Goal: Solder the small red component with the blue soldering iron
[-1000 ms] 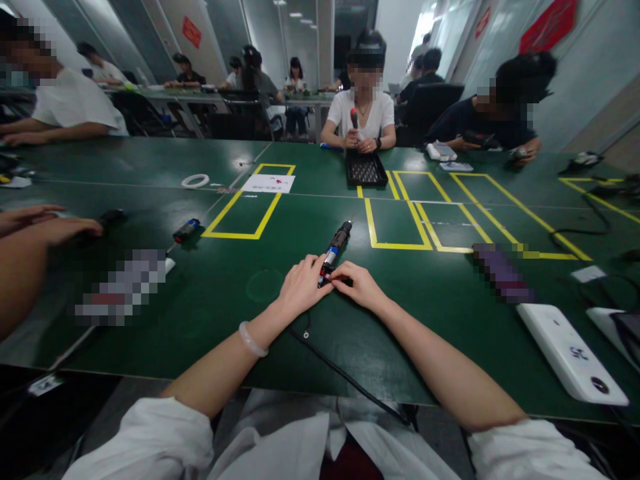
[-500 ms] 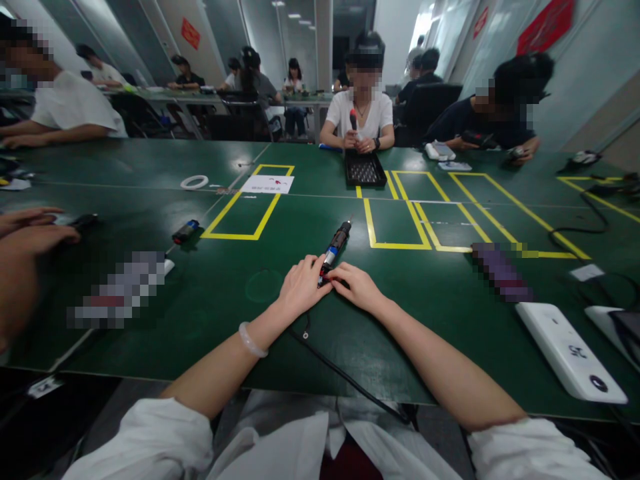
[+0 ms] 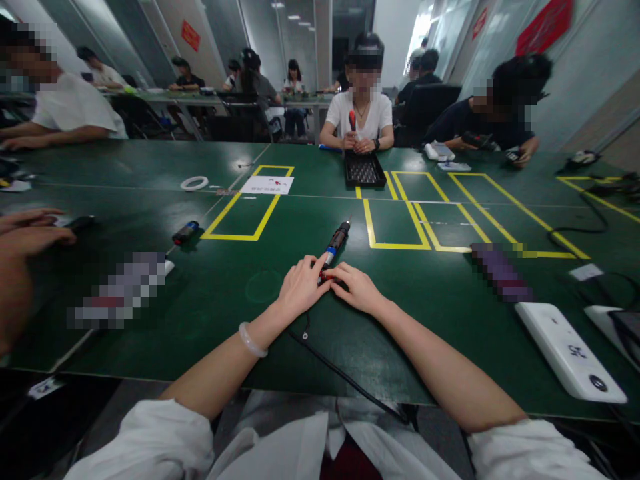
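Note:
An electric screwdriver (image 3: 338, 241), dark with a blue and silver band, lies on the green table in front of me, its thin bit pointing away and slightly right. My left hand (image 3: 302, 285) is closed around its rear part from the left. Against its rear end, by a small red part, my right hand (image 3: 356, 287) has its fingers bent and pressed in. Both hands meet there and cover most of the rear. A black cable (image 3: 345, 375) with a small ring on a cord (image 3: 305, 335) runs from under my left wrist towards the table's front edge.
Yellow tape outlines (image 3: 400, 245) mark the table. A black tray (image 3: 365, 171) stands before a co-worker opposite, who holds a red-tipped tool (image 3: 353, 121). To my right lie a white power bank (image 3: 570, 350) and a blurred phone (image 3: 501, 272). Another person's hand (image 3: 25, 247) is at left.
My hands stay in nearly the same place on the screwdriver. The fingers of my right hand have shifted very slightly at its rear end.

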`<state>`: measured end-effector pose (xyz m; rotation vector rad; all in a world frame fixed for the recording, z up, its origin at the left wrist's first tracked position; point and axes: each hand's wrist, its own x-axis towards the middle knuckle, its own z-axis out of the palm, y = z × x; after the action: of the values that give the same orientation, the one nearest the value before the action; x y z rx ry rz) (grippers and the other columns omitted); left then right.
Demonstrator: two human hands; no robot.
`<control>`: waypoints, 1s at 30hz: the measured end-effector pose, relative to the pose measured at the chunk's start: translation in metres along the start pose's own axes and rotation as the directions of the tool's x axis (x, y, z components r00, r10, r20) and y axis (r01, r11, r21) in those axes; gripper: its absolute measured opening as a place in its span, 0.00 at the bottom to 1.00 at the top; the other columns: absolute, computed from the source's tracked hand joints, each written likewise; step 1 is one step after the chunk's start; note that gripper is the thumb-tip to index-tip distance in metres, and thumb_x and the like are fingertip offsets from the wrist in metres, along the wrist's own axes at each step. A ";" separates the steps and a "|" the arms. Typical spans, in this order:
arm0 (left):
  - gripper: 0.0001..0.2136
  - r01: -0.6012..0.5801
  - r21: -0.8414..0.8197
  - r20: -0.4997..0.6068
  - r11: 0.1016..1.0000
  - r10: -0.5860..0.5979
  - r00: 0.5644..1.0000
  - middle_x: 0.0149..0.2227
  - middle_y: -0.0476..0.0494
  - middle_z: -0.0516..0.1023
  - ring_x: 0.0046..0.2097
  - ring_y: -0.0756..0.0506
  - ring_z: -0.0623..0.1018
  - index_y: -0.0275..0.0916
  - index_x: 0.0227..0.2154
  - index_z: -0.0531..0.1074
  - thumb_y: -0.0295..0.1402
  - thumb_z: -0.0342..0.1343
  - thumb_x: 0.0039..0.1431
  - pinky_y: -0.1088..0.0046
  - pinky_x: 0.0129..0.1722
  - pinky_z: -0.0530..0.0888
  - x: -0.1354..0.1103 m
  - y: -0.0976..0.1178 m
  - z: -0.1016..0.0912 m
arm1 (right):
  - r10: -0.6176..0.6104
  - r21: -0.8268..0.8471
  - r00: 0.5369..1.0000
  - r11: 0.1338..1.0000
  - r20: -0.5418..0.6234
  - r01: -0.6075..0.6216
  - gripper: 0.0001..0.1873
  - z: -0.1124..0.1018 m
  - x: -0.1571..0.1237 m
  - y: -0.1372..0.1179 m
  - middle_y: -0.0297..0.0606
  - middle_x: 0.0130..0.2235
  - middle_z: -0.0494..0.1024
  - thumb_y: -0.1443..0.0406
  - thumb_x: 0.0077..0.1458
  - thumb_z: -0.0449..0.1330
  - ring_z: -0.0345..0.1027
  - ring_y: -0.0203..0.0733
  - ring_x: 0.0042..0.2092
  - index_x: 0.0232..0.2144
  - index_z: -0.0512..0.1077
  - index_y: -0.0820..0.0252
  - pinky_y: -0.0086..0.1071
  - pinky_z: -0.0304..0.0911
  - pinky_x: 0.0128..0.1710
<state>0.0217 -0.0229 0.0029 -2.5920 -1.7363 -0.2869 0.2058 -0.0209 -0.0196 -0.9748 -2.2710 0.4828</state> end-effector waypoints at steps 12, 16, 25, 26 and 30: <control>0.29 0.103 -0.035 0.070 0.994 -0.100 0.993 0.54 0.39 0.63 0.51 0.39 0.69 0.53 0.64 0.51 0.47 0.48 0.61 0.64 0.45 0.70 0.010 -0.051 -0.006 | 0.086 0.069 0.996 0.994 -0.013 -0.085 0.17 -0.002 -0.003 0.011 0.38 0.41 0.72 0.68 0.59 0.55 0.68 0.38 0.38 0.52 0.66 0.56 0.32 0.64 0.42; 0.30 0.248 -0.034 0.112 0.968 -0.243 0.964 0.57 0.38 0.61 0.54 0.36 0.68 0.53 0.65 0.51 0.50 0.46 0.61 0.61 0.48 0.70 0.015 -0.092 -0.011 | 0.102 0.080 0.995 0.992 -0.015 -0.101 0.17 -0.003 -0.003 0.012 0.38 0.41 0.72 0.68 0.60 0.54 0.69 0.37 0.38 0.51 0.67 0.56 0.32 0.64 0.42; 0.33 0.539 0.000 0.067 0.842 -0.537 0.841 0.58 0.31 0.61 0.57 0.29 0.66 0.49 0.65 0.54 0.53 0.47 0.57 0.52 0.51 0.67 0.004 -0.194 -0.017 | 0.093 0.084 0.995 0.992 -0.017 -0.092 0.17 -0.001 -0.003 0.015 0.38 0.41 0.72 0.69 0.59 0.55 0.69 0.37 0.37 0.51 0.67 0.58 0.31 0.64 0.41; 0.33 0.559 0.005 0.052 0.829 -0.559 0.828 0.59 0.30 0.61 0.56 0.27 0.66 0.49 0.64 0.55 0.53 0.47 0.57 0.51 0.50 0.67 0.001 -0.201 -0.018 | 0.093 0.082 0.996 0.992 -0.018 -0.091 0.17 -0.001 -0.003 0.015 0.37 0.40 0.72 0.69 0.59 0.55 0.69 0.37 0.38 0.51 0.67 0.57 0.31 0.64 0.41; 0.32 0.621 0.011 -0.020 0.784 -0.620 0.784 0.58 0.26 0.63 0.55 0.25 0.67 0.44 0.62 0.58 0.52 0.48 0.57 0.48 0.49 0.66 -0.007 -0.217 -0.020 | 0.088 0.082 0.996 0.993 -0.024 -0.086 0.16 -0.001 -0.003 0.015 0.37 0.40 0.73 0.69 0.59 0.55 0.68 0.37 0.37 0.50 0.68 0.57 0.31 0.64 0.41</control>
<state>-0.1833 0.0524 0.0007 -1.8984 -2.5247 -0.2836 0.2158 -0.0131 -0.0284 -1.0363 -2.1740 0.5901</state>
